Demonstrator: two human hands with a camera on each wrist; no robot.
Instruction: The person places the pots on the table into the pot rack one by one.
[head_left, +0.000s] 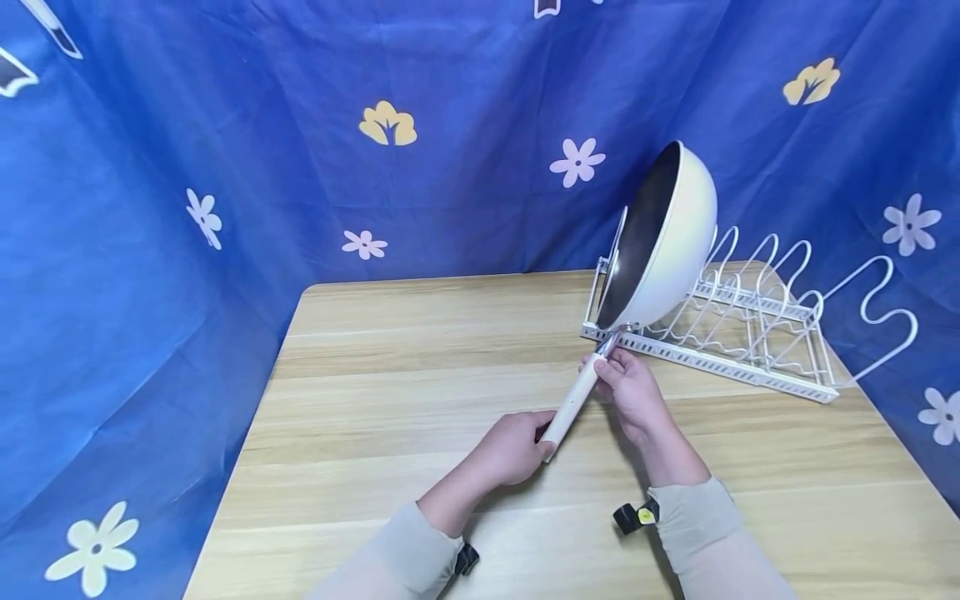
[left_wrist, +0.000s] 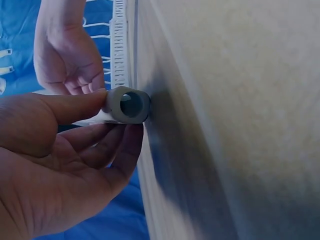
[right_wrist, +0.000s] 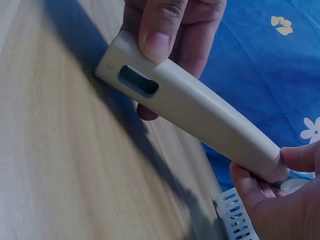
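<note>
A white wok (head_left: 686, 237) with a dark inside stands on its edge at the left end of a white wire rack (head_left: 720, 350). Its pale handle (head_left: 573, 404) points down toward the person. The left hand (head_left: 513, 450) pinches the handle's free end between thumb and fingers; the left wrist view shows the hollow handle end (left_wrist: 121, 105) there. Up by the wok, the right hand (head_left: 633, 392) grips the handle's other end, thumb on one side and fingers on the other. In the right wrist view the handle (right_wrist: 195, 110) spans both hands.
The rack's wire dividers (head_left: 787, 283) rise to the right of the wok, and a curved wire arm (head_left: 888, 317) sticks out at its right end. Rack and hands are over a wooden table (head_left: 390, 367). A blue flowered cloth (head_left: 465, 183) hangs behind and at the sides.
</note>
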